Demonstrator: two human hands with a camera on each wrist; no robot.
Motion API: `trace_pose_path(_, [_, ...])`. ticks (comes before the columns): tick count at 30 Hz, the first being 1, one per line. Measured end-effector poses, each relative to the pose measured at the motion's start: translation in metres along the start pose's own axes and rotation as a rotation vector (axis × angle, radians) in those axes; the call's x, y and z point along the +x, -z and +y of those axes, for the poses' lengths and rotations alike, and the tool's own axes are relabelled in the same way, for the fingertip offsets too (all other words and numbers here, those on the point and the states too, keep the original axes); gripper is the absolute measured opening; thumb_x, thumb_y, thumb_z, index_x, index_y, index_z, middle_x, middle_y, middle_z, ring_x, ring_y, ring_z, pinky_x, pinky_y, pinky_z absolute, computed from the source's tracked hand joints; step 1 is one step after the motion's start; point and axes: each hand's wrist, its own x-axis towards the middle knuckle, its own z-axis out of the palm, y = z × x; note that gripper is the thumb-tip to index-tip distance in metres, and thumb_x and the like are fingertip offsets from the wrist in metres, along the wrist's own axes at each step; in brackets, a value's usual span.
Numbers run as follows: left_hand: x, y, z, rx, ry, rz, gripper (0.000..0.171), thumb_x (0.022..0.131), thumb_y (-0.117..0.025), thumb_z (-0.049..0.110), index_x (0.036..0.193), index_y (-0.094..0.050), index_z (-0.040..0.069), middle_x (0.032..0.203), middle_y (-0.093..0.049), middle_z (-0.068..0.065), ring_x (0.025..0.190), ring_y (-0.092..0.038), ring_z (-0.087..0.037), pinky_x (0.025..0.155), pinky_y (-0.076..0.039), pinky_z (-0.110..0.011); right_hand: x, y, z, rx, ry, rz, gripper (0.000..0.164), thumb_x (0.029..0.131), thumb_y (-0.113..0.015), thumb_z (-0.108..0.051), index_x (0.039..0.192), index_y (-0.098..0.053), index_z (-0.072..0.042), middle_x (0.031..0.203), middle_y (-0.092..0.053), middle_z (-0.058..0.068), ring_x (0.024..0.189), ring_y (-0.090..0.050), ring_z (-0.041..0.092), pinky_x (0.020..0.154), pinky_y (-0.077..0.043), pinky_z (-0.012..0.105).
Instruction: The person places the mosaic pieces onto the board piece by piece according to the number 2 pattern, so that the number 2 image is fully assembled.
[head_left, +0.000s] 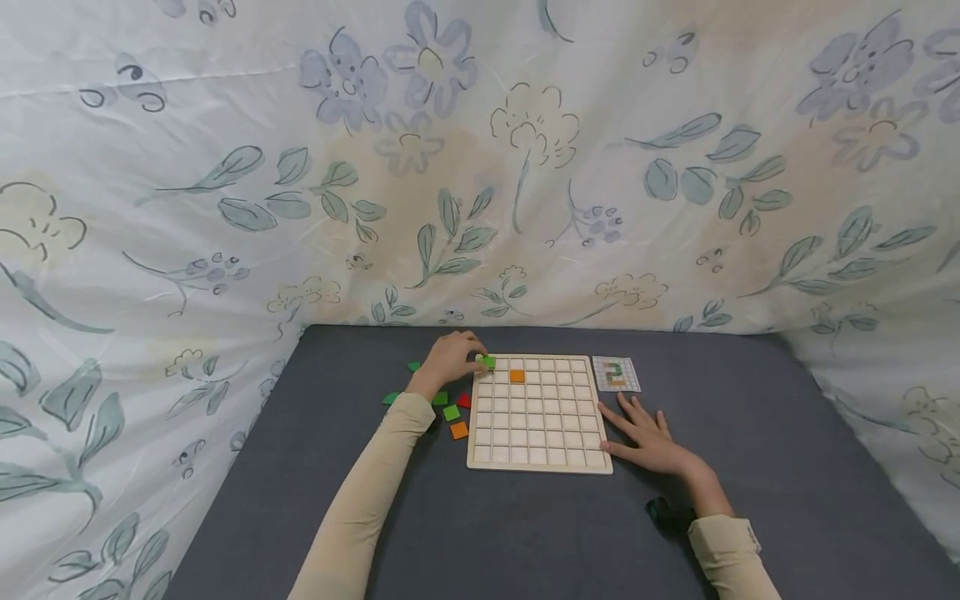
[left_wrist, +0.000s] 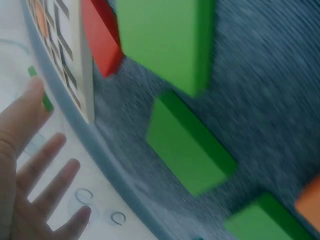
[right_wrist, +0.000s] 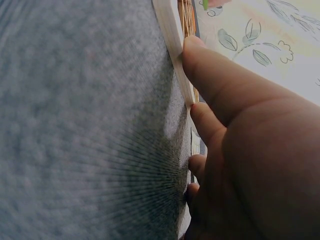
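Between thumb and forefinger, my left hand [head_left: 447, 357] pinches a small green square tile [head_left: 488, 363] at the upper left corner of a pale wooden grid board [head_left: 540, 466]. The left wrist view shows that tile edge-on at the thumb tip, the other fingers spread. Whether the tile touches the board cannot be told. On the board, an orange tile [head_left: 517, 376] occupies a cell in the second row. My right hand [head_left: 647, 437], fingers spread, touches the board's right edge; the right wrist view shows its thumb [right_wrist: 210, 65] against the rim.
Left of the board lie several loose tiles, among them a green one [head_left: 451, 412], a red one [head_left: 464, 401] and an orange one [head_left: 459, 431]. A printed pattern card [head_left: 617, 374] sits by the board's upper right corner. Behind the dark table [head_left: 525, 533] hangs a floral cloth [head_left: 465, 167].
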Motion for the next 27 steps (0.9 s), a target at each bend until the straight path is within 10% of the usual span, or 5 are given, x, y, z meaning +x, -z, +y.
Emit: trace_pose_path(27, [0.021,-0.017,0.040,-0.044,-0.105,-0.018,0.027,0.086,-0.063,0.039,0.108,-0.069,0.024,0.117,-0.058,0.001,0.108,-0.053,-0.021,0.096,-0.044,-0.040,0.002,0.000,0.003,-0.028,-0.022,-0.026,0.070,0.089,-0.058,-0.041,0.146,-0.030,-0.012,0.152,-0.008,0.025,0.137,0.001,0.049,0.100,0.009,0.071])
